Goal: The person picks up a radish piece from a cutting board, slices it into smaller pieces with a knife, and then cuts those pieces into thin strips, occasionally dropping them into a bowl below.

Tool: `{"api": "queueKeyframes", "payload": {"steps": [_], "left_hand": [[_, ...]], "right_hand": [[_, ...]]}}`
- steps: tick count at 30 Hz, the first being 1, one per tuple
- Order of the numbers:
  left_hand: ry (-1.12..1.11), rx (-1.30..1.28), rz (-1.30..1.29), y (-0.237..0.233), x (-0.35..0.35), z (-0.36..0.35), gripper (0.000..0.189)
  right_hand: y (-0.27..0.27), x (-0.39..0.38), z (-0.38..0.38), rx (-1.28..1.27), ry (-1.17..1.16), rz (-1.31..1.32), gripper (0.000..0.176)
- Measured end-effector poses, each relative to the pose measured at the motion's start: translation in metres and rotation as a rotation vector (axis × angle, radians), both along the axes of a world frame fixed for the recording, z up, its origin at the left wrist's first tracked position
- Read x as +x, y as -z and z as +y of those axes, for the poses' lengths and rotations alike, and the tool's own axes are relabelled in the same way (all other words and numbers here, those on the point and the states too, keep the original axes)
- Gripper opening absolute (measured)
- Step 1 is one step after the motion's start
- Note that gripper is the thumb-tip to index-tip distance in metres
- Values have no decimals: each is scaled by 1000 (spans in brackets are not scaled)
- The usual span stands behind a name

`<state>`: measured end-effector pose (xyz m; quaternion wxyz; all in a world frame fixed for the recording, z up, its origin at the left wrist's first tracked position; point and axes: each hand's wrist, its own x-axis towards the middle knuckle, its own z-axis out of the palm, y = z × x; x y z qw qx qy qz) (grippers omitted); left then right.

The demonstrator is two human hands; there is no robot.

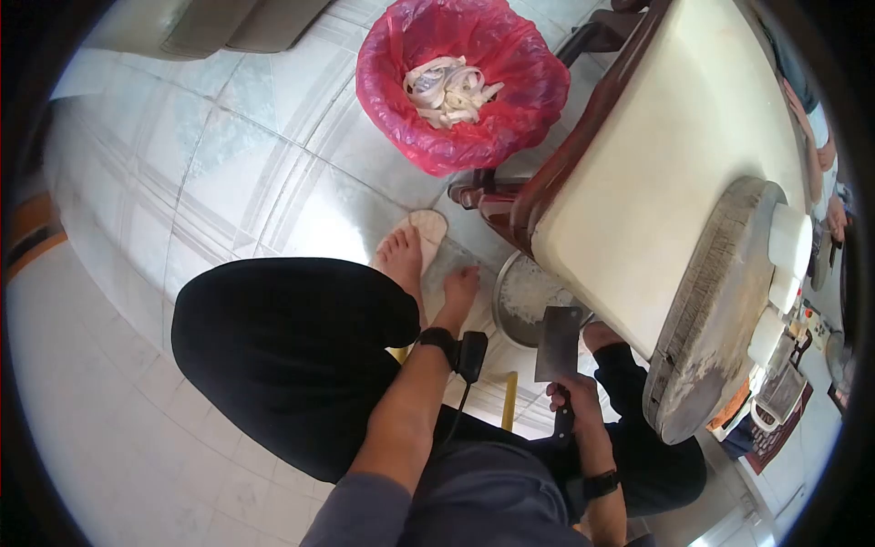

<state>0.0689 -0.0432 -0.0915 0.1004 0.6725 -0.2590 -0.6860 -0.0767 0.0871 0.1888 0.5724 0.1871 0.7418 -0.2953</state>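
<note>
My right hand (579, 401) is closed round the dark handle of a cleaver (558, 345), whose broad blade points away from me. Beyond the blade, a round metal bowl (501, 314) on the floor holds white pieces (530, 290). My left hand (462, 287) hangs beside the bowl, left of the cleaver and near my foot; its fingers are too hidden to read. A thick round wooden chopping board (715, 314) lies at the near end of a cream surface (674, 146), right of the cleaver.
A bin lined with a red plastic bag (392, 118) holds pale strips (451, 91). White containers (788, 242) stand beside the board. Dark red wooden legs (501, 205) edge the cream surface. Another person's hand (836, 219) and arms show at the far right. A yellow bar (509, 401) is beneath me.
</note>
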Motion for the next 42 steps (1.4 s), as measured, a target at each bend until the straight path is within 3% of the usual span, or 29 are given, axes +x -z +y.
{"api": "queueKeyframes", "payload": {"steps": [1, 2, 4, 5, 7, 8, 10, 11, 14, 18, 20, 23, 30, 32, 36, 38, 39, 42], "left_hand": [[-184, 155, 131, -23, -7, -11, 27], [-192, 160, 126, -39, -12, -16, 27], [-295, -80, 345, -59, -25, -22, 34], [-304, -77, 340, -43, -37, -19, 34], [460, -201, 62, 6, -59, -10, 38], [450, -196, 59, 4, -67, -6, 38], [164, -407, 453, -10, -74, 1, 41], [157, -404, 446, -16, -75, -1, 41], [472, -518, 116, -11, -86, 12, 37], [412, -506, -8, -43, -81, 28, 33], [306, -213, -36, -95, -61, 6, 27], [466, -316, -167, -86, -55, 20, 23], [401, -375, -260, -81, -46, 7, 17], [362, -364, -371, -84, -43, -3, 20], [346, -307, -327, -91, -24, -22, 24], [221, -610, -396, -81, -17, -20, 29], [231, -626, -385, -73, -17, -20, 29], [300, -477, -458, -77, -11, -41, 40]], "right_hand": [[0, -1, 0, 8, -5, -3, 16], [0, -1, -2, -5, -13, -1, 15], [0, 0, -9, -16, -29, -5, 15], [-2, 1, -14, -3, -44, 4, 15], [-2, 1, -19, 16, -71, 8, 15], [-1, 0, -19, 10, -80, 7, 15], [1, -2, -19, 42, -96, -6, 12], [2, -2, -21, 46, -103, -13, 12], [0, 1, -26, 37, -90, -3, 11], [1, 5, -32, 28, -68, 30, 11], [1, 5, -33, 27, -68, 37, 11], [4, 2, -28, -12, -135, 22, 12], [1, 3, -31, -21, -134, 15, 16], [-1, 5, -34, -39, -129, 12, 16], [-6, 8, -40, -88, -120, -9, 15], [-8, 10, -41, -125, -94, -40, 14], [-9, 10, -41, -137, -80, -31, 14], [-10, 12, -39, -161, -83, -42, 14]]}}
